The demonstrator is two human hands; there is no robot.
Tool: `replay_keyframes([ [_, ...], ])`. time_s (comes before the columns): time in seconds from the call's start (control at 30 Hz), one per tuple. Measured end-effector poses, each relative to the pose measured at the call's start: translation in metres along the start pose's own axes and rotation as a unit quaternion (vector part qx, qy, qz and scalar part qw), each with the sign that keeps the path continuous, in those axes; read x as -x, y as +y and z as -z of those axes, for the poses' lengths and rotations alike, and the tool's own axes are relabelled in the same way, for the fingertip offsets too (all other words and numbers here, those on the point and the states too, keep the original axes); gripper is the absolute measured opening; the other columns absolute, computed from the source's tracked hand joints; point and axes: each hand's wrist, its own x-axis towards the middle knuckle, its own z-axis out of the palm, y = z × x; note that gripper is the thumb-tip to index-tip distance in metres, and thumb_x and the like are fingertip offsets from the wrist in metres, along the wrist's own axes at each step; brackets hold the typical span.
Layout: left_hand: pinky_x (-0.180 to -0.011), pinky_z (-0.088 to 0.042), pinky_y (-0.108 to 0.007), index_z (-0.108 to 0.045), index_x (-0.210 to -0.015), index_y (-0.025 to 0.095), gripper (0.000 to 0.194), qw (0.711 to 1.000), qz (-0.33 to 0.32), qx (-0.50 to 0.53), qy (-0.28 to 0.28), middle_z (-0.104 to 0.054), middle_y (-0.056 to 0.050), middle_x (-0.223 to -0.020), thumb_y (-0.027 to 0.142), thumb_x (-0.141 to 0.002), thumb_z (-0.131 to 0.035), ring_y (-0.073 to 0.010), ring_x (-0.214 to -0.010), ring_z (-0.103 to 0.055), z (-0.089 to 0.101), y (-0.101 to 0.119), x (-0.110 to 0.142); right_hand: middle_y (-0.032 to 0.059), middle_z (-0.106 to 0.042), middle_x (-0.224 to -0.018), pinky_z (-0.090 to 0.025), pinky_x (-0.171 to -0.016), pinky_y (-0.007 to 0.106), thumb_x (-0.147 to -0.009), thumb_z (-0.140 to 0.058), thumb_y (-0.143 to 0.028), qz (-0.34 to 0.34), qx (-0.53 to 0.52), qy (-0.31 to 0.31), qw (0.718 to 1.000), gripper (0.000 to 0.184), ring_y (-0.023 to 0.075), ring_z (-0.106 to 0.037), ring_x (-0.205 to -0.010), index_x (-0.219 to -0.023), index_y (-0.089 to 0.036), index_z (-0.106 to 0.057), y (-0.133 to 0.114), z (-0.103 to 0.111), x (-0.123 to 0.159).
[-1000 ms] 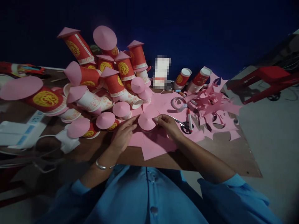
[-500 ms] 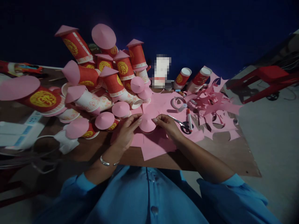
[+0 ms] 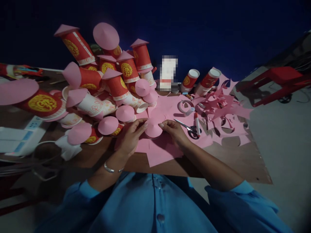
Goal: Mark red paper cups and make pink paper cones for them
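As both forearms (image 3: pixel 213 163) angle inward, the hands (image 3: pixel 176 132) pinch a pink cone (image 3: pixel 153 127) between them.

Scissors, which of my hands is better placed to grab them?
Probably the right hand: the scissors lie close beside it, while the left hand is across the pink cone. Both hands hold the cone's edge, so the right must first let go.

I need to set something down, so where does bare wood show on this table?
At its near right corner, the table shows bare wood, bordered by the right forearm and pink paper scraps. A smaller patch lies between the left wrist and crumpled white sheet. Cone-topped paper cups crowd the left.
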Motion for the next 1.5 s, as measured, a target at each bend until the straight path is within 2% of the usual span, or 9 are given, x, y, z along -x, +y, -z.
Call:
replay_keyframes([
  [0.47,-0.096,-0.05,-0.034,-0.075,-0.111,0.02,0.044,1.0,0.018,0.02,-0.016,-0.074,-0.004,-0.113,0.042,-0.076,-0.089,-0.0206,-0.105,-0.064,0.003,0.0,-0.003,-0.0072,-0.05,-0.064,-0.028,-0.059,0.027,-0.058,-0.098,-0.054,0.001,0.008,-0.025,1.0,0.054,0.0089,-0.039,-0.06,-0.068,-0.021,-0.057,-0.002,0.001,-0.001],
  [0.63,-0.097,-0.049,-0.034,-0.074,-0.109,0.019,0.045,0.999,0.02,0.024,-0.015,-0.074,-0.004,-0.112,0.044,-0.074,-0.09,-0.0199,-0.104,-0.064,0.004,-0.002,-0.003,-0.0067,-0.052,-0.065,-0.031,-0.06,0.027,-0.057,-0.098,-0.055,-0.001,0.008,-0.029,1.0,0.054,0.0094,-0.041,-0.061,-0.07,-0.021,-0.058,0.0,0.003,-0.003],
  [0.8,-0.1,-0.047,-0.034,-0.075,-0.109,0.022,0.044,1.0,0.005,0.008,-0.007,-0.072,-0.003,-0.112,0.048,-0.077,-0.088,-0.0201,-0.108,-0.062,0.004,-0.002,0.0,-0.0048,-0.059,-0.071,-0.037,-0.066,0.027,-0.064,-0.095,-0.051,0.006,0.01,-0.041,0.999,0.046,0.0108,-0.048,-0.065,-0.076,-0.021,-0.062,0.0,0.005,-0.003],
  [1.0,-0.12,-0.037,-0.038,-0.074,-0.115,0.023,0.035,0.998,-0.061,-0.024,0.01,-0.07,-0.007,-0.128,0.049,-0.091,-0.073,-0.0233,-0.132,-0.057,0.007,-0.005,0.006,-0.0033,-0.061,-0.076,-0.046,-0.071,0.031,-0.079,-0.078,-0.05,0.095,0.09,0.001,0.991,0.036,0.0153,-0.056,-0.071,-0.099,-0.023,-0.066,0.005,0.017,-0.003],
  [1.07,-0.124,-0.034,-0.04,-0.072,-0.12,0.023,0.035,0.997,-0.072,-0.032,0.009,-0.068,-0.008,-0.136,0.044,-0.092,-0.072,-0.0242,-0.138,-0.055,0.01,-0.009,0.01,0.0006,-0.067,-0.087,-0.05,-0.076,0.034,-0.081,-0.071,-0.044,0.128,0.136,0.007,0.982,0.035,0.0179,-0.061,-0.079,-0.108,-0.024,-0.064,0.009,0.023,-0.002],
  [1.13,-0.125,-0.035,-0.044,-0.069,-0.125,0.023,0.039,0.997,-0.065,-0.032,-0.004,-0.067,-0.009,-0.141,0.037,-0.089,-0.072,-0.0253,-0.141,-0.055,0.013,-0.014,0.013,0.0067,-0.071,-0.108,-0.053,-0.085,0.039,-0.079,-0.067,-0.033,0.165,0.208,-0.005,0.964,0.041,0.0217,-0.066,-0.096,-0.12,-0.024,-0.064,0.012,0.03,0.0],
  [1.23,-0.123,-0.04,-0.047,-0.063,-0.132,0.023,0.052,0.998,-0.041,-0.042,-0.018,-0.066,-0.01,-0.144,0.027,-0.081,-0.074,-0.027,-0.14,-0.056,0.017,-0.021,0.017,0.0124,-0.066,-0.137,-0.052,-0.101,0.049,-0.076,-0.07,-0.024,0.214,0.335,-0.051,0.916,0.06,0.0296,-0.062,-0.124,-0.135,-0.027,-0.06,0.016,0.034,0.004],
  [1.37,-0.121,-0.043,-0.049,-0.06,-0.136,0.022,0.061,0.997,-0.042,-0.058,-0.018,-0.066,-0.012,-0.145,0.022,-0.076,-0.074,-0.029,-0.14,-0.057,0.019,-0.029,0.016,0.0158,-0.067,-0.137,-0.048,-0.108,0.058,-0.077,-0.078,-0.029,0.27,0.433,-0.079,0.856,0.064,0.037,-0.059,-0.129,-0.138,-0.024,-0.06,0.02,0.03,0.002],
  [1.5,-0.121,-0.043,-0.048,-0.06,-0.136,0.023,0.061,0.995,-0.056,-0.081,-0.018,-0.063,-0.012,-0.148,0.021,-0.077,-0.072,-0.0284,-0.141,-0.056,0.022,-0.033,0.015,0.0163,-0.069,-0.131,-0.05,-0.104,0.056,-0.084,-0.079,-0.042,0.268,0.452,-0.083,0.847,0.055,0.0372,-0.061,-0.124,-0.132,-0.022,-0.062,0.021,0.023,0.0],
])
